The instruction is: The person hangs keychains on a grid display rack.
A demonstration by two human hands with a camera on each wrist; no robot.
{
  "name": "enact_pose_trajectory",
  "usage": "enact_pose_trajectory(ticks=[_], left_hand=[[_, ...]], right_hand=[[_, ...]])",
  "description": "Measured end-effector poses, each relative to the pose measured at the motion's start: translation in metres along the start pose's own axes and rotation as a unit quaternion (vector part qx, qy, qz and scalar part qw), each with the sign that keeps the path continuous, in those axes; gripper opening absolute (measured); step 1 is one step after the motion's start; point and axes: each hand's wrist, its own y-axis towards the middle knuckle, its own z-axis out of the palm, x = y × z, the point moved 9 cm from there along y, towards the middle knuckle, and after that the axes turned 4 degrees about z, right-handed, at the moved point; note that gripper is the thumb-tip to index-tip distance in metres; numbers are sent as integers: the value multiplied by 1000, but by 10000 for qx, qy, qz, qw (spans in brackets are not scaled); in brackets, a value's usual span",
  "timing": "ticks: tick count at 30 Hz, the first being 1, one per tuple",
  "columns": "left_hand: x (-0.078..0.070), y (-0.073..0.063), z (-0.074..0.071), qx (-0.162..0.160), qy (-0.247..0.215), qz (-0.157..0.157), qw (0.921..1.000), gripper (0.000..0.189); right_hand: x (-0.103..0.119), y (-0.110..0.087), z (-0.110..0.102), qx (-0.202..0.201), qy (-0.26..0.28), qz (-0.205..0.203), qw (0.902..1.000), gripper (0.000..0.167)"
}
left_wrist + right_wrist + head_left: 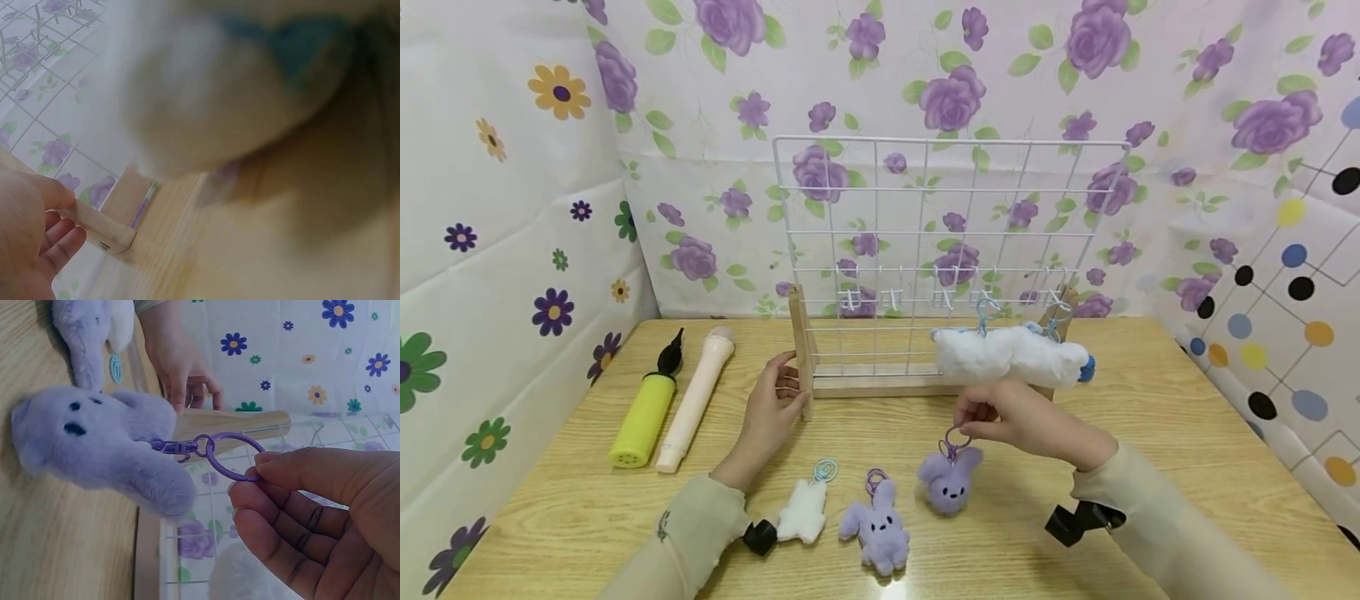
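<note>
My right hand (pixel 1011 417) pinches the purple ring of a lavender bunny plush keychain (pixel 949 483) between thumb and forefinger. In the right wrist view, the plush dangles from its purple ring (pixel 234 456) and clasp. My left hand (pixel 771 396) holds the left wooden leg (pixel 802 358) of a white wire grid rack (pixel 925 233), thumb on one side and fingers on the other, as the left wrist view also shows. A second lavender bunny keychain (pixel 883 533) and a white plush keychain (pixel 802 510) with a blue ring lie on the table between my forearms.
White plush keychains (pixel 1007 354) with blue rings hang at the rack's right side. Several white hooks (pixel 891 298) line the grid to their left. A yellow hand pump (pixel 643 417) and a pale pink microphone-shaped stick (pixel 696 400) lie on the left. Patterned cloth stands behind and at both sides.
</note>
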Motion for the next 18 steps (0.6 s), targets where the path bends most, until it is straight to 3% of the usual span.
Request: enact_pose_trajectory(ticks=[18], left_hand=[[0, 0, -1, -19, -12, -26, 10000, 61]], right_hand=[[17, 23, -41, -301, -269, 173, 9990, 4]])
